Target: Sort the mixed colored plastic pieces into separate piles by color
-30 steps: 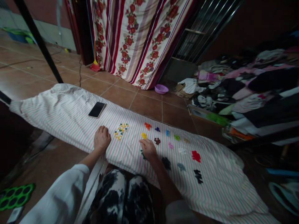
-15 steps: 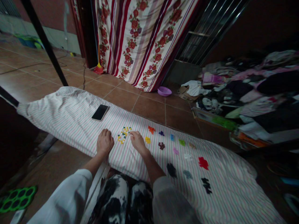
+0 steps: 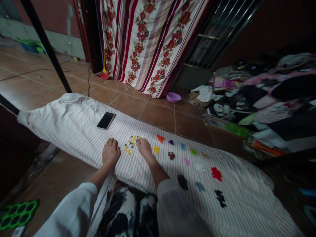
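Observation:
On the striped cloth, small yellow, green and white pieces [image 3: 128, 148] lie in a loose cluster between my two hands. My right hand [image 3: 144, 147] is at the cluster's right edge, thumb and forefinger pinched together; whatever is between them is too small to make out. Left of the cluster, my left hand [image 3: 111, 151] rests on the cloth with its fingers curled under, and their tips are hidden. Close to my right hand are small heaps of yellow pieces [image 3: 156, 149] and orange pieces [image 3: 160, 138].
More small heaps spread rightward, among them brown [image 3: 171, 155], green [image 3: 193, 151], red [image 3: 216, 173] and black [image 3: 220, 198] ones. A phone [image 3: 106, 120] lies on the striped cloth [image 3: 66, 121] at the left. Beyond stand a purple basin [image 3: 173, 97] and a clothes pile [image 3: 266, 95].
My right hand has shifted very slightly at the edge of the cluster, its fingers still pinched. My left hand stays in place. The view has tilted a little.

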Action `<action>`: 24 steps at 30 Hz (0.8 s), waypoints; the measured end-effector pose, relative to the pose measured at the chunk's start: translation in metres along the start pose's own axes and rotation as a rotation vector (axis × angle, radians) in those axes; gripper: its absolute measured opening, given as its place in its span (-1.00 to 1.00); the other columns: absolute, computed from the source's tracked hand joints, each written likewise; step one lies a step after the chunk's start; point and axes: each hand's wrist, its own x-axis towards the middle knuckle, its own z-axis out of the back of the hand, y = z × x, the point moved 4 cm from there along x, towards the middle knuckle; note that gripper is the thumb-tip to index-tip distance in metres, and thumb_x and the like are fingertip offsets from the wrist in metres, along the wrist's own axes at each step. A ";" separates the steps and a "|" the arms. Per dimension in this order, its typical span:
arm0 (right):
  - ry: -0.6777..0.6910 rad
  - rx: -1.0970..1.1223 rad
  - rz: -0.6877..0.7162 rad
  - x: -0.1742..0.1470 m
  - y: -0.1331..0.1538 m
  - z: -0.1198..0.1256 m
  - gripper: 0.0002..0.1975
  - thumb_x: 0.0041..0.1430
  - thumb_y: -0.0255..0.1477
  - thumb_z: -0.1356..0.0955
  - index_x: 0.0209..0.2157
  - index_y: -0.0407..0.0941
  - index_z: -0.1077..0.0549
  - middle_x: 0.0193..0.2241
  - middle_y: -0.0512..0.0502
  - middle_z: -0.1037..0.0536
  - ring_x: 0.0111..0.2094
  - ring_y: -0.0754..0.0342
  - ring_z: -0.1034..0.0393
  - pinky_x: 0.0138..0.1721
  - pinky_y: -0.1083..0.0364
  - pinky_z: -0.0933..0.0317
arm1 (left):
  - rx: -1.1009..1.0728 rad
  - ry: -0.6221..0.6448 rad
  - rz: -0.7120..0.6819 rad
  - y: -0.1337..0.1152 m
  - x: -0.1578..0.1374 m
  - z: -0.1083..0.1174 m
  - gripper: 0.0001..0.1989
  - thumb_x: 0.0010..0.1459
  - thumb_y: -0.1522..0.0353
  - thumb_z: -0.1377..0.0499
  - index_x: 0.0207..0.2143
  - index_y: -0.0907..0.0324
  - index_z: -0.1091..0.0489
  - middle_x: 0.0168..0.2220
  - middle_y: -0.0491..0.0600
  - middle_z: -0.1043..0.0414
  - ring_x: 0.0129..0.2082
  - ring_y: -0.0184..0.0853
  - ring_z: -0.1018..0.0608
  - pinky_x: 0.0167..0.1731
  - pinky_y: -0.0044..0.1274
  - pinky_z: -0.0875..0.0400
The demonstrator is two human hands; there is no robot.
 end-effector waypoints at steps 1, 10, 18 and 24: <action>-0.013 0.023 0.000 0.000 -0.001 0.000 -0.76 0.22 -0.48 -0.28 -0.13 -0.04 -0.51 -0.23 -0.10 -0.53 -0.21 0.08 -0.43 -0.16 0.15 -0.21 | 0.008 0.000 -0.001 0.000 0.000 0.000 -0.72 0.15 0.44 0.02 -0.15 0.29 -0.40 0.01 0.25 -0.41 0.10 -0.06 -0.38 0.08 -0.24 -0.30; -0.134 0.238 -0.032 -0.005 -0.010 -0.004 -0.89 0.13 -0.48 -0.33 -0.27 -0.07 -0.43 -0.31 -0.03 -0.55 -0.28 0.10 -0.43 -0.19 0.13 -0.26 | 0.004 0.006 -0.002 0.001 0.000 0.000 -0.70 0.17 0.43 0.03 -0.12 0.31 -0.39 0.03 0.28 -0.40 0.11 -0.04 -0.37 0.08 -0.21 -0.30; -0.143 0.312 0.019 -0.033 -0.019 0.002 -0.85 0.11 -0.49 -0.28 -0.27 -0.06 -0.43 -0.37 0.02 -0.53 -0.36 0.11 -0.43 -0.26 0.13 -0.28 | 0.008 0.011 0.003 0.000 0.000 0.002 -0.71 0.16 0.42 0.02 -0.14 0.30 -0.40 0.00 0.26 -0.42 0.11 -0.05 -0.38 0.09 -0.23 -0.30; -0.158 0.255 0.071 -0.059 -0.031 0.019 -0.84 0.13 -0.50 -0.26 -0.27 -0.08 -0.44 -0.37 -0.03 -0.52 -0.36 0.10 -0.41 -0.25 0.13 -0.28 | 0.037 -0.001 -0.013 0.000 -0.001 0.004 -0.72 0.18 0.41 0.03 -0.15 0.30 -0.39 0.00 0.26 -0.41 0.09 -0.05 -0.39 0.08 -0.23 -0.31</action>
